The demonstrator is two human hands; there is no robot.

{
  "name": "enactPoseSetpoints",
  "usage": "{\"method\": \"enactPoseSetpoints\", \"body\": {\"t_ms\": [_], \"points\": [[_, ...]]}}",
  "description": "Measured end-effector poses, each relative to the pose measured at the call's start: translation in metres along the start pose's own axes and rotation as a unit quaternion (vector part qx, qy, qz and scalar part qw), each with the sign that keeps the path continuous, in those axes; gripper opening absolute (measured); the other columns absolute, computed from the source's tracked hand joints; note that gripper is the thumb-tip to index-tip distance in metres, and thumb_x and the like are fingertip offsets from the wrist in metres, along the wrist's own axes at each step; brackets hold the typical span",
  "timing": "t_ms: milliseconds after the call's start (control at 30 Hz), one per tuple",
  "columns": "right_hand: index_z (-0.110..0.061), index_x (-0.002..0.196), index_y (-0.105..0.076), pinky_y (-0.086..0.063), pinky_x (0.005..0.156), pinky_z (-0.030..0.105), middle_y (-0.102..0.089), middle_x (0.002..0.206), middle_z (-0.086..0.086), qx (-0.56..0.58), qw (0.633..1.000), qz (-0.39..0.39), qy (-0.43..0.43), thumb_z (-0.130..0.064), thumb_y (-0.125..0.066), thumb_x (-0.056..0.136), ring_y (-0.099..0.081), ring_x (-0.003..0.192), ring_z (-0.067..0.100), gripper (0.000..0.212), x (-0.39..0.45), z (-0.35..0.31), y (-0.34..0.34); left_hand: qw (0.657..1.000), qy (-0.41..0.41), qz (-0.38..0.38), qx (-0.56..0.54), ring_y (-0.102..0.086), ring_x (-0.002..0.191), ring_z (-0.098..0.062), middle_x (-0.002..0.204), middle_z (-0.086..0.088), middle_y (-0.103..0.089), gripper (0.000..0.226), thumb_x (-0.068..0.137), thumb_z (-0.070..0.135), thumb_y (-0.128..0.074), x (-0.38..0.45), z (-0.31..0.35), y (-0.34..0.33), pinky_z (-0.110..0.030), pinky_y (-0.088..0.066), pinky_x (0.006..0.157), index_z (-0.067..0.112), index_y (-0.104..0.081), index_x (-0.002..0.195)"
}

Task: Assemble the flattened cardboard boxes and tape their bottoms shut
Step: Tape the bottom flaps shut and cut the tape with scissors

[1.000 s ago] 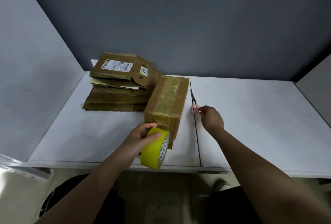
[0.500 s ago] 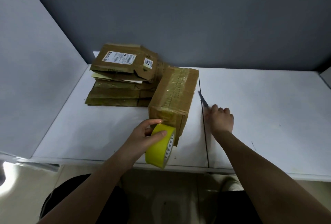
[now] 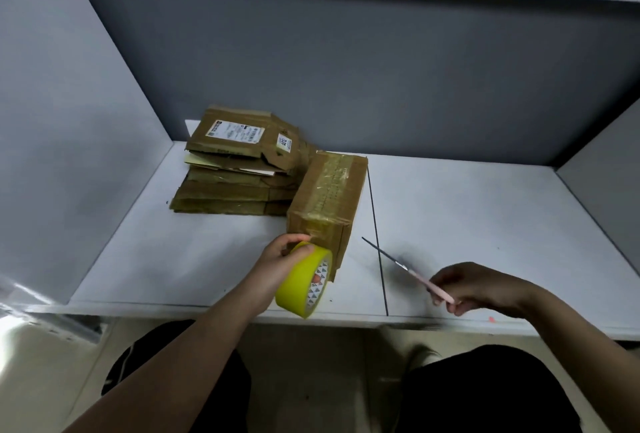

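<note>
Your left hand (image 3: 277, 259) grips the yellow roll of tape (image 3: 304, 282), fingers curled round its rim, against the near end of the assembled brown cardboard box (image 3: 329, 197). That box lies on the white counter (image 3: 485, 225), its long axis running away from you, leaning slightly right. Your right hand (image 3: 478, 289) pinches the pink-handled scissors (image 3: 412, 271), blades pointing up-left toward the box. The stack of flattened cardboard boxes (image 3: 235, 173) sits just left of it.
</note>
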State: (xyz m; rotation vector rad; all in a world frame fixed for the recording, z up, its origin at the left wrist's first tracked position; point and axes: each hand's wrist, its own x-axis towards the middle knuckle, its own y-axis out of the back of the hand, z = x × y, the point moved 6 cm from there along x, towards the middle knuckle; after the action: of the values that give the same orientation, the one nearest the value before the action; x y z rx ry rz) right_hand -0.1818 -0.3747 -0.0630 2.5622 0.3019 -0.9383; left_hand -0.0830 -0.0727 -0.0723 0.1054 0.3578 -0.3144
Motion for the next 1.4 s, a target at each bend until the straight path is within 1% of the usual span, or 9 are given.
{"method": "enactPoseSetpoints", "body": {"t_ms": [167,233,300,333,467,633,800,1100,1400], "points": [[-0.01,0.091,-0.067,-0.048,0.062,0.023,-0.058,0.08,0.006,-0.001,0.997,-0.083,0.01,-0.024,-0.067,0.076,-0.056,0.068,0.012,0.021,-0.023,-0.004,-0.031,1.0,-0.004,-0.002,0.009,-0.065,0.094,-0.027,0.109,-0.002,-0.059,0.024,0.091,0.028,-0.061,-0.004,0.003,-0.002,-0.04,-0.057,0.077,0.024,-0.059,0.115],[-0.019,0.106,-0.065,-0.048,0.064,0.023,-0.053,0.082,0.004,-0.053,0.994,-0.097,0.012,-0.038,-0.067,0.072,-0.053,0.072,0.012,0.038,-0.026,-0.019,-0.04,1.0,0.0,-0.001,0.005,-0.064,0.095,-0.027,0.109,-0.003,-0.06,0.023,0.091,0.027,-0.061,-0.005,0.004,-0.002,-0.043,-0.056,0.08,0.024,-0.059,0.114],[-0.012,0.125,-0.056,-0.048,0.064,0.021,-0.046,0.081,0.001,-0.08,0.99,-0.116,-0.01,-0.057,-0.062,0.072,-0.045,0.069,0.012,0.07,-0.023,-0.03,-0.044,1.0,0.001,-0.003,0.004,-0.064,0.096,-0.028,0.11,-0.004,-0.06,0.022,0.092,0.026,-0.06,-0.006,0.005,-0.002,-0.043,-0.056,0.081,0.023,-0.059,0.114],[-0.009,0.122,-0.057,-0.046,0.063,0.021,-0.044,0.08,0.002,-0.084,0.988,-0.128,-0.021,-0.067,-0.062,0.069,-0.041,0.066,0.012,0.078,-0.02,-0.035,-0.045,1.0,0.001,-0.004,0.004,-0.064,0.096,-0.028,0.11,-0.004,-0.06,0.022,0.092,0.026,-0.059,-0.007,0.006,-0.001,-0.043,-0.055,0.081,0.023,-0.059,0.113],[-0.018,0.084,-0.055,-0.037,0.062,0.021,-0.043,0.077,0.002,-0.079,0.982,-0.171,-0.022,-0.075,-0.061,0.066,-0.034,0.061,0.012,0.06,-0.005,-0.055,-0.048,1.0,0.005,-0.005,0.006,-0.064,0.094,-0.027,0.109,-0.003,-0.059,0.023,0.092,0.026,-0.059,-0.007,0.005,-0.001,-0.042,-0.055,0.08,0.022,-0.058,0.115],[0.006,0.133,-0.037,-0.043,0.063,0.019,-0.047,0.075,0.0,-0.114,0.979,-0.168,-0.001,-0.077,-0.063,0.063,-0.038,0.064,0.012,0.112,0.023,-0.068,-0.047,1.0,0.012,-0.012,0.002,-0.064,0.095,-0.026,0.109,-0.001,-0.059,0.019,0.092,0.026,-0.059,-0.005,0.003,0.002,-0.038,-0.056,0.077,0.025,-0.06,0.111],[-0.01,0.096,-0.052,-0.041,0.066,0.021,-0.049,0.076,-0.002,-0.129,0.971,-0.203,0.023,-0.07,-0.06,0.069,-0.041,0.064,0.01,0.066,0.044,-0.079,-0.051,1.0,0.017,-0.013,-0.002,-0.064,0.095,-0.025,0.112,-0.001,-0.059,0.019,0.092,0.024,-0.059,-0.004,0.002,0.005,-0.033,-0.056,0.071,0.024,-0.061,0.11],[-0.006,0.093,-0.056,-0.034,0.059,0.022,-0.043,0.08,0.013,-0.114,0.974,-0.176,0.082,-0.065,-0.067,0.067,-0.035,0.063,0.015,0.066,0.064,-0.093,-0.055,1.0,0.022,-0.007,0.005,-0.063,0.095,-0.023,0.112,0.002,-0.058,0.022,0.092,0.026,-0.059,0.0,0.002,0.012,-0.034,-0.057,0.072,0.024,-0.06,0.114],[-0.021,0.068,-0.067,-0.035,0.056,0.023,-0.047,0.066,0.01,-0.133,0.974,-0.148,0.108,-0.048,-0.068,0.082,-0.036,0.058,0.016,0.03,0.062,-0.099,-0.051,1.0,0.016,-0.009,0.001,-0.064,0.095,-0.023,0.116,0.0,-0.059,0.02,0.091,0.025,-0.06,-0.002,0.004,0.016,-0.034,-0.057,0.071,0.024,-0.062,0.111]]}}
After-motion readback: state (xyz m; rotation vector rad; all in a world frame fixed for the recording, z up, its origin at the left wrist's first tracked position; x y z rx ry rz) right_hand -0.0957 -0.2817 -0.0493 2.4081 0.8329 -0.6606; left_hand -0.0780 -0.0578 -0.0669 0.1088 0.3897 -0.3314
